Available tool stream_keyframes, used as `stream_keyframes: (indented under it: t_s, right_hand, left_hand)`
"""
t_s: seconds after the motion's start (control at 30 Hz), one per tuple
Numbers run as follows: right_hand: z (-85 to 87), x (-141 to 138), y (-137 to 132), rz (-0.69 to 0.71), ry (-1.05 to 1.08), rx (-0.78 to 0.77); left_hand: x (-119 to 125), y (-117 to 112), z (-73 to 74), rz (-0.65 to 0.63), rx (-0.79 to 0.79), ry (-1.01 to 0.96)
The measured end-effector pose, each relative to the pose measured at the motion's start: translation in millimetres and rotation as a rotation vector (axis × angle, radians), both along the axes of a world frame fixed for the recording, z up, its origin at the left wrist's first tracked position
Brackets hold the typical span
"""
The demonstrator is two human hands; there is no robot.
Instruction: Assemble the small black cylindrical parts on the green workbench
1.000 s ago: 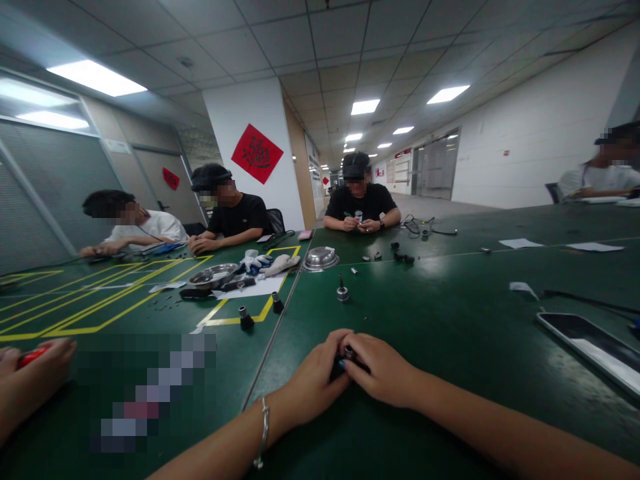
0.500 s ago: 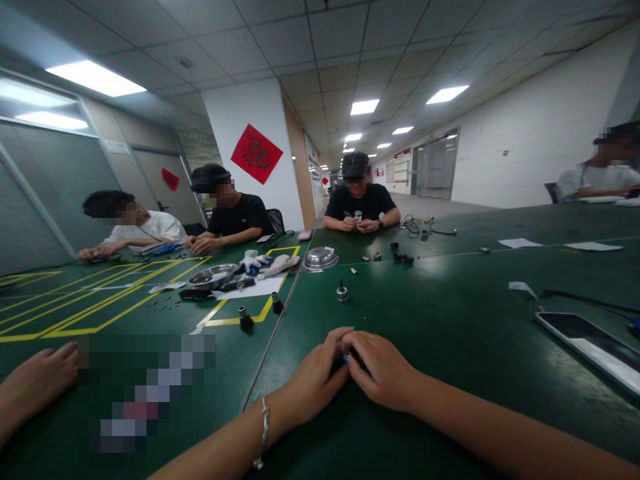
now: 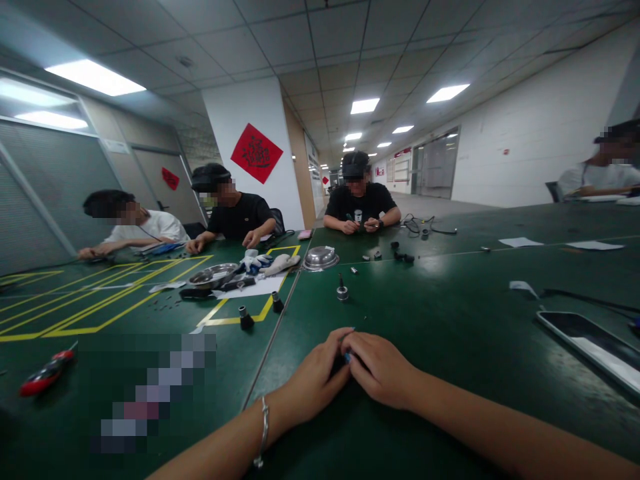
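My left hand, with a silver bracelet at the wrist, rests on the green table in front of me. Its curled fingers meet those of my right hand. Both hands are closed and touch at the fingertips, with a bit of blue, perhaps a nail, showing at the thumb. No object shows between them, though the inside of the fingers is partly hidden. Beyond them stands a small metal part with an upright pin. Two black parts with metal tops, one nearer and one farther, stand to the left.
An upturned metal bowl sits farther back, beside another metal bowl and gloves. A red-handled tool lies at the left, a phone at the right. Several people sit around the table; one works opposite.
Another person's hand at the left edge has gone, and the red-handled tool now shows there. A person at back left has reached one hand forward. My hands have barely moved.
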State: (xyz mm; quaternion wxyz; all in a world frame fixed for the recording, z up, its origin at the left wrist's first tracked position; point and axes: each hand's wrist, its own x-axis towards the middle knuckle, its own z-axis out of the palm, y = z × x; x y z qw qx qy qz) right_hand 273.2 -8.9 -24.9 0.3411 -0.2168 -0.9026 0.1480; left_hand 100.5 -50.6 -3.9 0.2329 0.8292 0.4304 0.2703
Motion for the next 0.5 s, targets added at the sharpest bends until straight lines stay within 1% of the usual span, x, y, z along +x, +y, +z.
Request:
stream_keyframes:
  t_s: [0.27, 0.5]
  right_hand:
    - [-2.4, -0.2, -1.8, -0.023, 0.038, -0.021]
    - [0.5, -0.3, -1.9, -0.033, -0.014, -0.029]
  left_hand:
    - [-0.4, 1.2, -1.3, -0.015, -0.001, -0.014]
    - [0.5, 0.4, 1.8, -0.016, -0.013, 0.011]
